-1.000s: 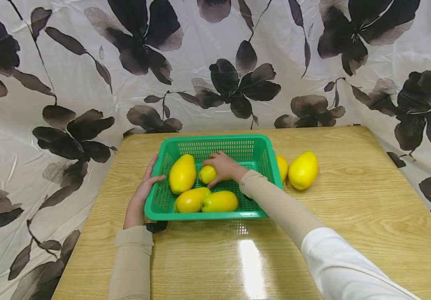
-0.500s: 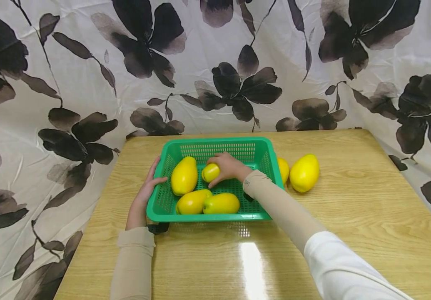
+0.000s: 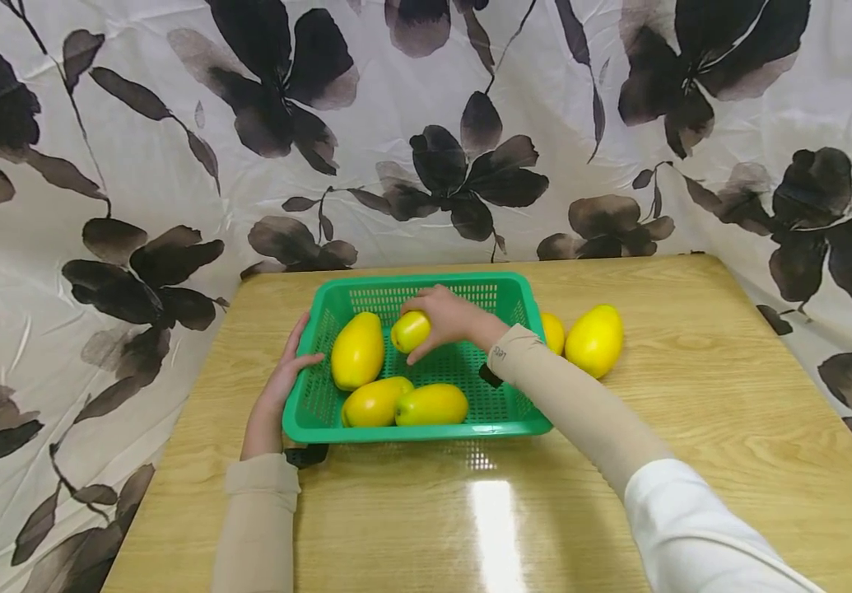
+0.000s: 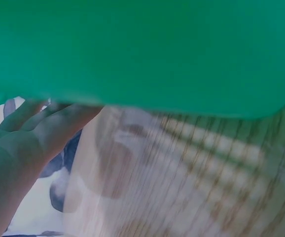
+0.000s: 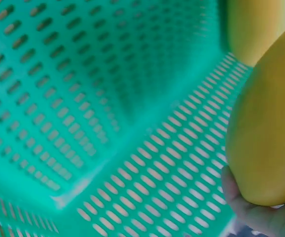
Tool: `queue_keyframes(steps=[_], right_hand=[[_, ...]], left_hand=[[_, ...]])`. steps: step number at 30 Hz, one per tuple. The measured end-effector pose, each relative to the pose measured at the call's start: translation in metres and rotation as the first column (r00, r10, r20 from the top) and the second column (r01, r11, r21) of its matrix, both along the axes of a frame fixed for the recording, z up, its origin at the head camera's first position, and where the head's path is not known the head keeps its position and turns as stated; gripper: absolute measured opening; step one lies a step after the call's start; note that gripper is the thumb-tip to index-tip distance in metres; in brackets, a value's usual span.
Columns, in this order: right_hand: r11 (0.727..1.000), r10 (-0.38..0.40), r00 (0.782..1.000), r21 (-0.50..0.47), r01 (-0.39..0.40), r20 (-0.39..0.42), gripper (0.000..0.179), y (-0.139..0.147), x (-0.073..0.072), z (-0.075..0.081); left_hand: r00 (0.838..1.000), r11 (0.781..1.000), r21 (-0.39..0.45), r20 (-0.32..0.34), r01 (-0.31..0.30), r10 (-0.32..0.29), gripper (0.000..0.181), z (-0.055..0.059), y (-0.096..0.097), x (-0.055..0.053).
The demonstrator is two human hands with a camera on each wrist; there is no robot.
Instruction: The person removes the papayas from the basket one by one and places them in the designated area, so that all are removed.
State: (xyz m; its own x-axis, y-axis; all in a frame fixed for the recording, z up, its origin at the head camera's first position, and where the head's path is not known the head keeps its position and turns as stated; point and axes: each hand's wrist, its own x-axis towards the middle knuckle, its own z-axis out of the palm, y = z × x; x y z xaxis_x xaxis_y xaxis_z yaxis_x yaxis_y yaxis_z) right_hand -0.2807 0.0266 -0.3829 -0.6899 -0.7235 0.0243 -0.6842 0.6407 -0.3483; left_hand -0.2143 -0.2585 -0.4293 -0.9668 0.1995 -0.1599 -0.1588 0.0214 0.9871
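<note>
A green plastic basket point(image 3: 426, 432) stands on the table with yellow mangoes in it. My right hand point(image 3: 449, 319) grips one mango point(image 3: 410, 332) above the basket floor, thumb on its near side, fingers over the far side. In the right wrist view this mango point(image 5: 268, 133) fills the right edge, with a fingertip point(image 5: 231, 185) under its end. My left hand point(image 3: 281, 383) holds the basket's left rim, thumb over the edge and fingers along the outer wall. Inside, one large mango point(image 3: 357, 352) lies at the left; two mangoes point(image 3: 377, 402) point(image 3: 433, 404) lie along the front wall.
Right of the basket, a mango point(image 3: 594, 340) lies on the wooden table point(image 3: 692, 412), touching or near another mango point(image 3: 552, 332) partly hidden by the basket. A floral cloth point(image 3: 396, 107) hangs behind the table and at its sides. A dark band point(image 3: 305, 455) sits at the left wrist.
My right hand has lifted the mango a little off the basket floor, and it has tilted in the grip. The left hand stays at the rim. The other mangoes keep their places.
</note>
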Motion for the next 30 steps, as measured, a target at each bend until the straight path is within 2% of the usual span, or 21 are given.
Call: queue_keyframes(steps=[7,15,19,23,30], right_hand=[[0.999,-0.008,1.0,-0.051,0.009,0.018,0.072,0.014,0.007,0.026],[0.991,-0.033,0.999,-0.129,0.033,0.003,0.075,0.039,0.01,0.043],[0.983,-0.055,0.998,-0.175,0.049,-0.032,0.074,0.051,0.015,0.051],[0.977,-0.076,0.995,-0.205,0.062,-0.064,0.073,0.065,0.021,0.06],[0.973,-0.096,0.994,-0.214,0.082,-0.054,0.073,0.085,0.03,0.069]], left_hand=[[1.0,1.0,-0.004,0.018,0.007,-0.007,0.075,-0.001,-0.001,0.004],[0.999,1.0,0.005,0.045,0.008,-0.009,0.074,0.026,0.009,0.015],[0.999,1.0,-0.008,0.038,0.005,-0.004,0.073,0.024,0.01,0.015],[1.0,1.0,0.006,0.031,0.002,-0.002,0.074,0.015,0.008,0.01],[1.0,1.0,0.005,0.026,0.002,-0.002,0.074,0.001,-0.001,0.001]])
